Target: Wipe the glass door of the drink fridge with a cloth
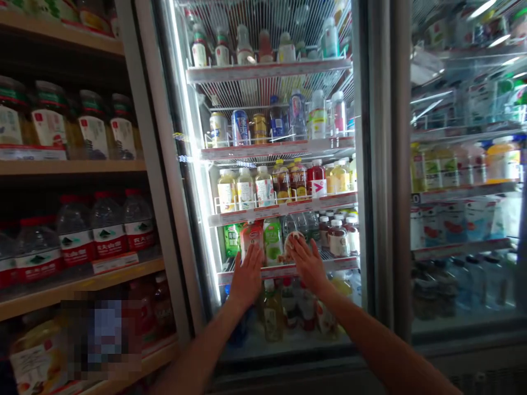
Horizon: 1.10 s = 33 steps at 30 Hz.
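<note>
1. A cloth point(287, 248), pale with brown marks, is seen bunched under the right hand point(304, 259), in front of the lit drinks cabinet's lower-middle shelf point(280, 271).
2. Right fingers: extended nearly straight, close together, with the thumb set apart. The cloth is covered by them rather than encircled; whether any fold is pinched beneath cannot be told.
3. Left hand point(247, 274): palm turned toward the glass door point(364, 164), fingers straight and slightly parted. Nothing is seen to be held. Contact with the pane appears likely but cannot be confirmed.
4. Beyond the left fingertips a pinkish-red pack point(251, 236) is noted, with a green pack point(273, 241) beside it. Both are judged to be behind the glass, so neither is taken to be gripped.
5. Step in hand: judged to be wiping of the pane, the cloth being pressed by the right hand while the left is perhaps used as a brace.
6. Requirement for a further stroke: even pressure should be applied through flat right fingers, the cloth kept spread beneath them, and the left hand kept out of its path.
</note>
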### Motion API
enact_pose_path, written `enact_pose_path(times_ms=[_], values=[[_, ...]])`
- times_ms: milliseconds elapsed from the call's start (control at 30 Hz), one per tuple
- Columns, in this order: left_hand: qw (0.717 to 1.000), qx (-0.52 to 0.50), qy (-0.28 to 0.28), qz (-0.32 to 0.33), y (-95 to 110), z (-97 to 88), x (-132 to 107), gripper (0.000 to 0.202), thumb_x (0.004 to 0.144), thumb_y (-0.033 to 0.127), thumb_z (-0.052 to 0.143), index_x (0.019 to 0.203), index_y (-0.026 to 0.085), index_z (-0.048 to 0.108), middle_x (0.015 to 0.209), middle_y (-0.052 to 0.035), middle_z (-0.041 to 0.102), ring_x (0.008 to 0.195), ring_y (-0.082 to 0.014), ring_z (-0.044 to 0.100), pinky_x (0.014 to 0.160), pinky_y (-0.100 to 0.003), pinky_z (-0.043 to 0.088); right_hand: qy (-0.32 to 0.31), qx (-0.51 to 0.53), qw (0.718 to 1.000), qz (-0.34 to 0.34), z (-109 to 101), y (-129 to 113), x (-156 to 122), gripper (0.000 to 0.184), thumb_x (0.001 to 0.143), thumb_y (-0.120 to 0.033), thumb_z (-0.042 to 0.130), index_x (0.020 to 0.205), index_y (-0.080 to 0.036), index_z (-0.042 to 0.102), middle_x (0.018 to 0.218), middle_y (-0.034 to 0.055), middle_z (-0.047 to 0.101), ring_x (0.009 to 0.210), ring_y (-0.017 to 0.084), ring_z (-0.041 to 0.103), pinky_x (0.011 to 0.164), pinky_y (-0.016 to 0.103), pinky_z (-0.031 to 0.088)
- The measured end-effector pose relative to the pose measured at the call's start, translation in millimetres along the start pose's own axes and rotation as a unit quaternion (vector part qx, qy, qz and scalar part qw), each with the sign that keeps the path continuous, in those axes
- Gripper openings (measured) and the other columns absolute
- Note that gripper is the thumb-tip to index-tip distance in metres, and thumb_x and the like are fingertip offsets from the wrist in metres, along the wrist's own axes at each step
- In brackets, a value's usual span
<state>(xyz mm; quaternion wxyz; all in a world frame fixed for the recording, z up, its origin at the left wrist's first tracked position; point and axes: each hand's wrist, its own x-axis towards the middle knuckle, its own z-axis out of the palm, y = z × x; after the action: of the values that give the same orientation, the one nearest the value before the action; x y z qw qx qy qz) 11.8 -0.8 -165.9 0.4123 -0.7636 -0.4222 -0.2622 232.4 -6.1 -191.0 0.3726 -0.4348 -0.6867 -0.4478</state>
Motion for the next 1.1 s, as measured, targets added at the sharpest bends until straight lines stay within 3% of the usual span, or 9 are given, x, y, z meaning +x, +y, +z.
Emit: enact_pose_path(times_ms=[167,367,533,667,800,867,967,1100], values=[[1.000,0.002,0.012,-0.005,3,-0.3,1,0.055,0.080,0.019,0.042,0.135,0.013,0.041,0.146,-0.0107,0.034,0.136,-0.0254,0.028,0.110,-0.049,0.025,-0.020,-0.004,0.998,-0.062,-6,12,-9,0.052,0.082,-0.010,0.044,0.132,-0.021,0.047,0.135,0.0075,0.051,0.129,0.020,0.040,0.112,0.044,0.020],[1.000,0.000,0.018,-0.015,4,3.3,1,0.056,0.079,0.019,0.043,0.134,0.013,0.042,0.146,-0.0103,0.033,0.137,-0.0263,0.027,0.110,-0.049,0.025,0.031,-0.030,0.998,0.042,-12,33,2,0.052,0.082,-0.005,0.036,0.132,-0.018,0.047,0.136,0.0091,0.050,0.132,0.022,0.035,0.111,0.048,0.019],[0.999,0.005,0.042,0.000,0,7.0,1,0.055,0.079,0.016,0.041,0.133,0.013,0.044,0.144,-0.0104,0.037,0.136,-0.0248,0.029,0.112,-0.048,0.021,0.017,-0.024,0.999,-0.042,-14,42,-27,0.049,0.081,-0.005,0.040,0.126,-0.019,0.052,0.129,0.0050,0.057,0.127,0.019,0.043,0.112,0.042,0.018],[0.998,0.005,0.056,0.005,-4,11.0,-1,0.052,0.079,0.015,0.039,0.130,0.013,0.048,0.142,-0.0112,0.041,0.135,-0.0240,0.031,0.113,-0.047,0.018,0.060,-0.066,0.993,0.075,-22,76,-27,0.044,0.086,-0.008,0.036,0.125,-0.018,0.053,0.132,0.0080,0.055,0.126,0.021,0.045,0.110,0.043,0.022],[0.998,-0.010,0.058,0.009,-8,5.7,3,0.051,0.080,0.017,0.040,0.131,0.013,0.047,0.142,-0.0108,0.041,0.135,-0.0234,0.032,0.113,-0.047,0.016,0.109,-0.089,0.969,0.204,-26,118,-26,0.042,0.090,-0.015,0.033,0.128,-0.017,0.051,0.134,0.0127,0.052,0.126,0.023,0.045,0.105,0.045,0.028],[0.998,-0.016,0.061,-0.005,-11,-0.8,11,0.053,0.081,0.019,0.040,0.133,0.011,0.043,0.142,-0.0119,0.039,0.135,-0.0241,0.031,0.113,-0.048,0.016,0.148,-0.085,0.950,0.260,-23,128,-23,0.043,0.090,-0.018,0.033,0.130,-0.017,0.048,0.133,0.0149,0.052,0.125,0.024,0.045,0.103,0.048,0.031],[0.997,-0.015,0.064,-0.040,-15,-10.5,27,0.056,0.081,0.022,0.040,0.136,0.009,0.038,0.144,-0.0140,0.035,0.136,-0.0265,0.028,0.111,-0.051,0.018,0.183,-0.055,0.944,0.269,-15,112,-4,0.045,0.090,-0.017,0.032,0.133,-0.013,0.044,0.136,0.0175,0.047,0.129,0.027,0.040,0.100,0.051,0.034],[0.997,-0.005,0.060,-0.055,-16,-15.5,40,0.057,0.082,0.024,0.039,0.136,0.008,0.038,0.146,-0.0138,0.031,0.135,-0.0281,0.030,0.109,-0.054,0.023,0.113,-0.009,0.986,0.125,-7,60,19,0.051,0.084,-0.007,0.036,0.133,-0.021,0.046,0.137,0.0065,0.050,0.134,0.021,0.032,0.105,0.043,0.032]])
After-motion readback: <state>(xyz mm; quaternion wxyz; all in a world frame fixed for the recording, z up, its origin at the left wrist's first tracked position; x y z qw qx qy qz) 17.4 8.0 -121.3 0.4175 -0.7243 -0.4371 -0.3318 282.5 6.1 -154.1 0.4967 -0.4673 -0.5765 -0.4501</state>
